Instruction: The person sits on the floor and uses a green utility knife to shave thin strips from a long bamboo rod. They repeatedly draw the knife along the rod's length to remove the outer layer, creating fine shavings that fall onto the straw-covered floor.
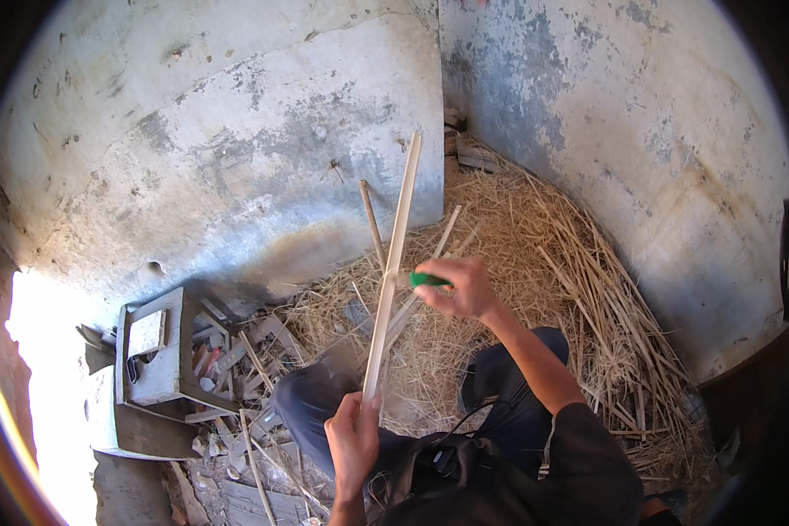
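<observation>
Holding one pale strip (398, 230), one tool (426, 280) (green-handled): two hands (353, 441) (461, 287)

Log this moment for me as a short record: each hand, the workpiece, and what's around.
Left hand: left hand grips the lower end of a pale strip
Right hand: right hand holds a green-handled tool
Strip: long, narrow, slanting up and slightly right
Tool contact: tip beside the strip's middle; touching or not is unclear
Right side: long thin sticks along the wall
Left side: wooden stand beside scraps
</observation>
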Action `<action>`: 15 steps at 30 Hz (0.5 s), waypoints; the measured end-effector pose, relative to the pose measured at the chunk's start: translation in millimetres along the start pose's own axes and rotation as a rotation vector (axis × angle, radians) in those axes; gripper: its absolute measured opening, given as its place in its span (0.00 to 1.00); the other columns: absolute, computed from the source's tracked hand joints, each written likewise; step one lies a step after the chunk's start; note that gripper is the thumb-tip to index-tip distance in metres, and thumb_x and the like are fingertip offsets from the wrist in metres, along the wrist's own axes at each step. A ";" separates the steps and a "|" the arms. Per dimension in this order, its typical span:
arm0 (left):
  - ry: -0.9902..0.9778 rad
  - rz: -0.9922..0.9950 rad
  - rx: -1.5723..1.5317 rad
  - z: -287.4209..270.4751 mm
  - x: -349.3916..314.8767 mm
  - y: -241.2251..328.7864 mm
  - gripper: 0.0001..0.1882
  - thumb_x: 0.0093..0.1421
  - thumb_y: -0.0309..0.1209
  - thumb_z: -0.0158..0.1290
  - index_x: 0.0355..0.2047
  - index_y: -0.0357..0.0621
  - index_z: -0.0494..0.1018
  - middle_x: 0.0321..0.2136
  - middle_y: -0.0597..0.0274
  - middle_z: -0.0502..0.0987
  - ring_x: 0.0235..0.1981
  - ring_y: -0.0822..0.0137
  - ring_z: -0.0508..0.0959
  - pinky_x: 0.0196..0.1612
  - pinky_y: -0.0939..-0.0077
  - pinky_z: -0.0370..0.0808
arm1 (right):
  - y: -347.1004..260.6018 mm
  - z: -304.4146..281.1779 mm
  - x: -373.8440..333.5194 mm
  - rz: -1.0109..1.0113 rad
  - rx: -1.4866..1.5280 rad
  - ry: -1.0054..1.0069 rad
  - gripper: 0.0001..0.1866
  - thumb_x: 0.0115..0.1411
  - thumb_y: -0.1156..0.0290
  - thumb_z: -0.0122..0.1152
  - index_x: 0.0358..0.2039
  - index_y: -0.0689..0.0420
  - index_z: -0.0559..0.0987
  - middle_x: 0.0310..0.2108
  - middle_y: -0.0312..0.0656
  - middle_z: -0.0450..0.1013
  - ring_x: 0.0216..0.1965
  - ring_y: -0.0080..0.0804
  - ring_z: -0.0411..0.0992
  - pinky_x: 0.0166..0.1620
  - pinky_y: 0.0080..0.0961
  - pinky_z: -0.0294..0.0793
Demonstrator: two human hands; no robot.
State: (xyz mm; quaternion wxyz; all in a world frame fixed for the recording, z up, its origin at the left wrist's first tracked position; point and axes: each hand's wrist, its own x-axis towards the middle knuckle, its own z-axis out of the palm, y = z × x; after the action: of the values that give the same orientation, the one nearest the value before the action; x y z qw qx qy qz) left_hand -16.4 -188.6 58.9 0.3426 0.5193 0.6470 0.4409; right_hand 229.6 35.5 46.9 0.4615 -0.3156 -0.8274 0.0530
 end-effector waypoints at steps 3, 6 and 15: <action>-0.011 -0.001 0.000 -2.0 -9.0 -4.6 0.09 0.71 0.29 0.59 0.40 0.32 0.79 0.19 0.61 0.76 0.23 0.79 0.70 0.28 0.76 0.68 | 6.6 -3.8 4.1 0.014 0.015 0.059 0.18 0.66 0.50 0.64 0.38 0.53 0.87 0.26 0.36 0.83 0.22 0.27 0.80 0.24 0.27 0.78; -0.007 0.019 -0.019 -3.8 -15.4 -15.2 0.10 0.71 0.30 0.59 0.40 0.32 0.79 0.18 0.61 0.75 0.23 0.78 0.70 0.27 0.76 0.68 | 9.6 -4.9 5.9 0.045 -0.011 0.062 0.14 0.66 0.54 0.67 0.39 0.51 0.88 0.26 0.32 0.84 0.20 0.24 0.80 0.23 0.25 0.78; -0.117 -0.158 -0.148 -22.2 -34.5 -27.4 0.12 0.73 0.32 0.59 0.37 0.34 0.79 0.18 0.71 0.73 0.20 0.82 0.68 0.24 0.81 0.63 | 54.1 -3.2 6.4 0.084 -0.039 0.147 0.21 0.67 0.48 0.64 0.43 0.53 0.90 0.29 0.36 0.86 0.22 0.22 0.80 0.24 0.23 0.78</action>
State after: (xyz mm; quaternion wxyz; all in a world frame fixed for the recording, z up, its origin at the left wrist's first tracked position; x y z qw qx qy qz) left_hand -38.7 -228.9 41.3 0.4511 0.4647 0.6304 0.4281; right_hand 255.3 81.6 32.8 0.5119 -0.3622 -0.7782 0.0329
